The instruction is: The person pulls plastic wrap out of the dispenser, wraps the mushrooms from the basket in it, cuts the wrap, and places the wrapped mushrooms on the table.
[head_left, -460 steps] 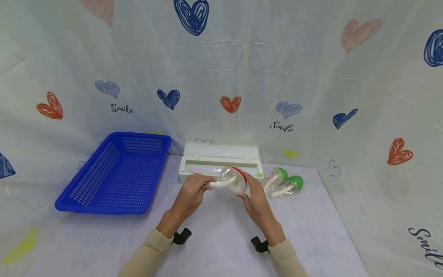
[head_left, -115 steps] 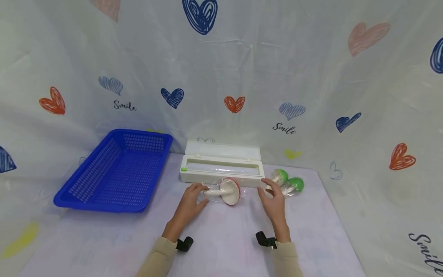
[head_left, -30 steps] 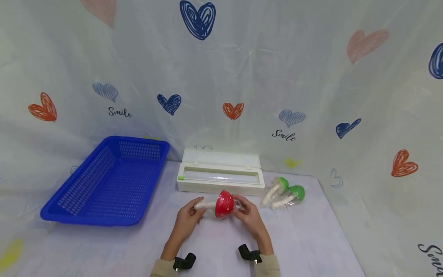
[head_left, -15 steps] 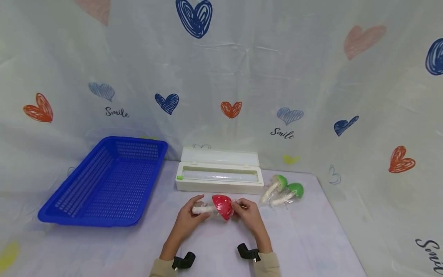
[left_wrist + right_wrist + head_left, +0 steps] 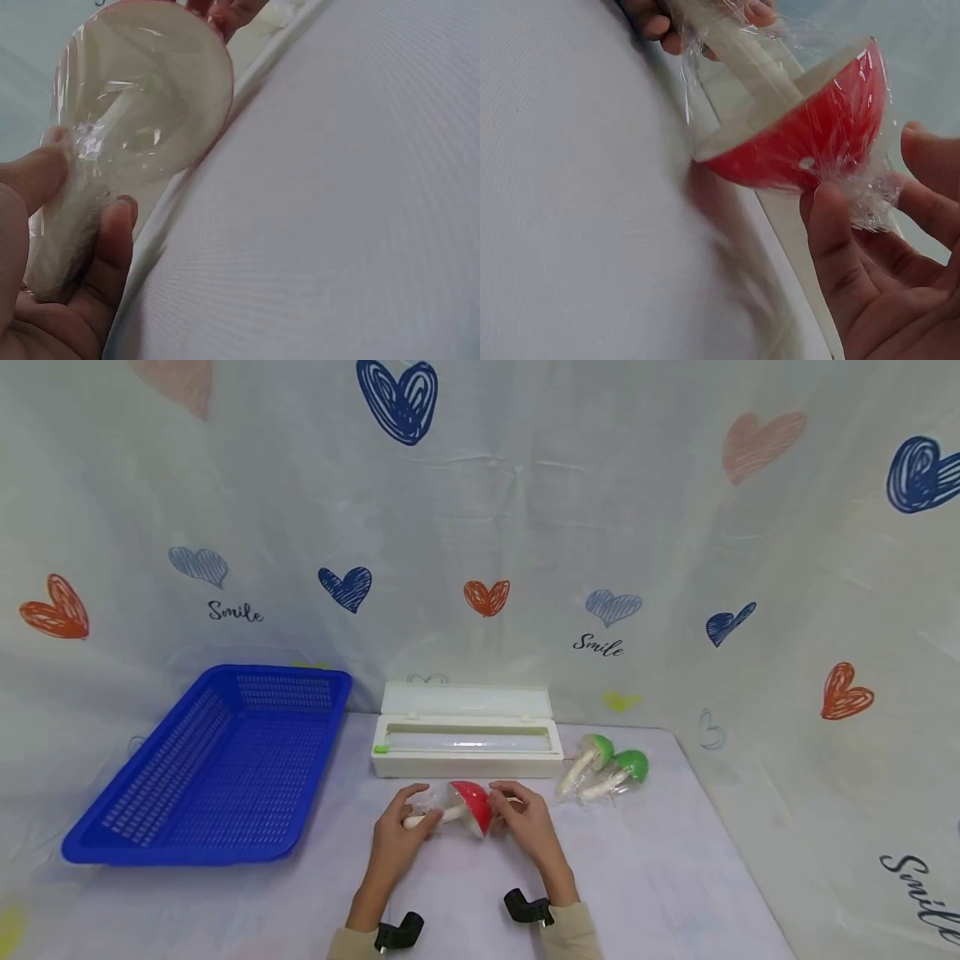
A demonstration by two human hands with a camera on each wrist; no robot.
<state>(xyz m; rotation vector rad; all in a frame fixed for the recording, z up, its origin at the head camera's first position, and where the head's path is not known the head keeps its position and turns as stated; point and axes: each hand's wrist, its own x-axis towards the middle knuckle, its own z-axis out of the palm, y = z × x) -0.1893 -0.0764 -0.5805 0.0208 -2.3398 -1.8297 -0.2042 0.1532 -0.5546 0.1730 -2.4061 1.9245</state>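
A toy mushroom with a red, white-spotted cap and pale stem lies sideways between my hands, just in front of the wrap box. Clear plastic film covers it, crinkled at the top of the cap. My left hand pinches the wrapped stem between thumb and fingers. On the other side, my right hand has its fingers spread around the cap's top. One or two of its fingertips touch the film there, while another finger stands apart from the cap.
Behind the hands stands a long white cling-film box, lid raised, with a green slider at its left end. Two green-capped toy mushrooms in film lie to the right. At left is a blue plastic basket. A heart-printed sheet hangs behind.
Earlier, the mushroom lay on film, cap underside showing, and the box's green slider moved from right to left. Over the last second the cap tilted rightward, and the right fingers loosened from the bunched film.
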